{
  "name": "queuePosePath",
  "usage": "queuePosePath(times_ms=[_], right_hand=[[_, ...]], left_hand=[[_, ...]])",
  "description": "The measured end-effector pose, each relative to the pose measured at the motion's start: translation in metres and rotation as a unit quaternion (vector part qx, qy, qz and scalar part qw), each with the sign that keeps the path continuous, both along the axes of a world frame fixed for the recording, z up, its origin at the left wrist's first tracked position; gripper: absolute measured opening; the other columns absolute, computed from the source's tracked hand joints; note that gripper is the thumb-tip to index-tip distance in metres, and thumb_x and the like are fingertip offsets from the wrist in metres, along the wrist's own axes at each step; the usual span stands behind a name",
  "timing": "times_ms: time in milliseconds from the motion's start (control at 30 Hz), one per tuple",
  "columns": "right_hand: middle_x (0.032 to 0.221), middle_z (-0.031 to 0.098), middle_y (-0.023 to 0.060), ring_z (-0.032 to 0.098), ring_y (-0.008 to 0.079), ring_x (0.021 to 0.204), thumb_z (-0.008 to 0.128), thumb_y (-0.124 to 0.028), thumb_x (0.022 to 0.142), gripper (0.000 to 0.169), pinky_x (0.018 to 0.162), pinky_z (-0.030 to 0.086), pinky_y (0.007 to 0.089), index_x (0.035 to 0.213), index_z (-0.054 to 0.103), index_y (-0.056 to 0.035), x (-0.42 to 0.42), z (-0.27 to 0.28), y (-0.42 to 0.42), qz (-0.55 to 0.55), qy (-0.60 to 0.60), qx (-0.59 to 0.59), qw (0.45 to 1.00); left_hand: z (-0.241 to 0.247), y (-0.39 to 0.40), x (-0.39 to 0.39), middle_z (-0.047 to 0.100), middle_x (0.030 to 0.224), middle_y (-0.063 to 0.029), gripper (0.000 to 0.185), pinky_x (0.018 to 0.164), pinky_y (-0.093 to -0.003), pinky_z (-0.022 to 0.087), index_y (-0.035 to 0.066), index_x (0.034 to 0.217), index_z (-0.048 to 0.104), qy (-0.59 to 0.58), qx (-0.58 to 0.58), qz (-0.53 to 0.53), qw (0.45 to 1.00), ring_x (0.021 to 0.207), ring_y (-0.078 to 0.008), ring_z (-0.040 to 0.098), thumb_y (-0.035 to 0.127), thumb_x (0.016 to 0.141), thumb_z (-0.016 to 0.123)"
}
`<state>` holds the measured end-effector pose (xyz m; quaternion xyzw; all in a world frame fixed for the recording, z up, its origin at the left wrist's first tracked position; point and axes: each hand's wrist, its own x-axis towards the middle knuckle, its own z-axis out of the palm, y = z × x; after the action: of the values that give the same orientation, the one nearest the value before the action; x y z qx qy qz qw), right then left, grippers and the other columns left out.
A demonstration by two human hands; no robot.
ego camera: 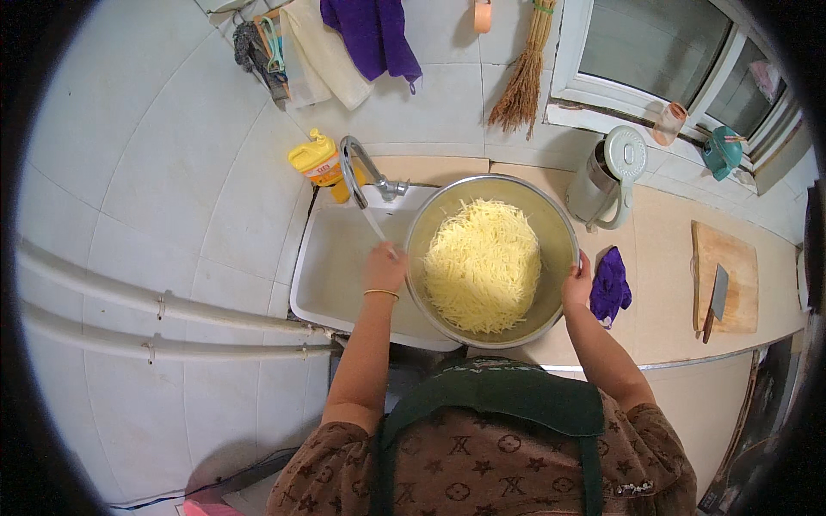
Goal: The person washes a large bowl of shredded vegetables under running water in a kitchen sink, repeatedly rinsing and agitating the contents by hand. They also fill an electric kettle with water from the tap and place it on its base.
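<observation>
A large metal bowl (556,284) holds a heap of pale yellow shreds (484,264), possibly shredded potato. It rests partly over the white sink (322,284) and partly over the counter. My right hand (576,284) grips the bowl's right rim. At the bowl's left side is my left hand (386,266), somewhat blurred, just under the water that runs from the curved metal faucet (352,169); whether its fingers hold the rim cannot be told.
Right of the bowl lie a purple cloth (610,284), an electric kettle (603,180) and a cutting board (735,284) with a cleaver (717,300) on it. A yellow bottle (317,160) stands behind the sink. Pipes (161,306) run along the left wall.
</observation>
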<state>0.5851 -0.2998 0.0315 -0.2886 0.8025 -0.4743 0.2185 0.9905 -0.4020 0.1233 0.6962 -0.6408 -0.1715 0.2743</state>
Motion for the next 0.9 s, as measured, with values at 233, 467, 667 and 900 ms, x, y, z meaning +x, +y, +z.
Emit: queuePosePath(times_ms=[233,467,667,900], right_hand=[[0.091,0.069,0.0152,0.065,0.0232,0.075,0.049,-0.013,0.096,0.036,0.073,0.051,0.0359,0.132,0.053,-0.0176,0.017,0.017,-0.019,-0.008,0.005,0.034,0.999],[0.097,0.069,0.0165,0.067,0.0254,0.080,0.050,-0.016,0.096,0.037,0.074,0.050,0.0373,0.133,0.052,-0.0180,0.022,0.010,-0.023,-0.007,0.001,0.003,1.000],[0.098,0.068,0.0171,0.066,0.0262,0.082,0.050,-0.018,0.096,0.037,0.077,0.050,0.0373,0.133,0.051,-0.0173,0.016,0.013,-0.021,-0.010,-0.006,0.016,1.000],[0.095,0.067,0.0153,0.064,0.0235,0.082,0.051,-0.015,0.096,0.037,0.078,0.050,0.0339,0.133,0.051,-0.0169,0.023,0.002,-0.015,-0.030,-0.043,0.001,0.999]], left_hand=[[0.059,-0.058,0.014,0.060,0.113,-0.0142,0.047,0.080,-0.0339,0.048,0.003,0.132,0.051,0.149,-0.175,-0.028,0.973,0.094,-0.0231,0.059,0.009,0.086,0.059],[0.033,-0.119,-0.042,0.059,0.123,-0.0095,0.047,0.091,-0.0284,0.046,0.007,0.136,0.051,0.391,-0.097,-0.136,0.905,0.108,-0.0166,0.057,0.002,0.089,0.054],[0.043,-0.100,-0.063,0.055,0.134,-0.0070,0.044,0.096,-0.0288,0.043,0.002,0.135,0.050,0.498,0.031,-0.041,0.866,0.119,-0.0163,0.053,0.012,0.093,0.057],[-0.051,-0.025,-0.039,0.063,0.105,-0.0123,0.028,0.077,-0.0297,0.051,0.005,0.117,0.063,0.237,-0.109,-0.081,0.962,0.088,-0.0196,0.062,0.008,0.089,0.058]])
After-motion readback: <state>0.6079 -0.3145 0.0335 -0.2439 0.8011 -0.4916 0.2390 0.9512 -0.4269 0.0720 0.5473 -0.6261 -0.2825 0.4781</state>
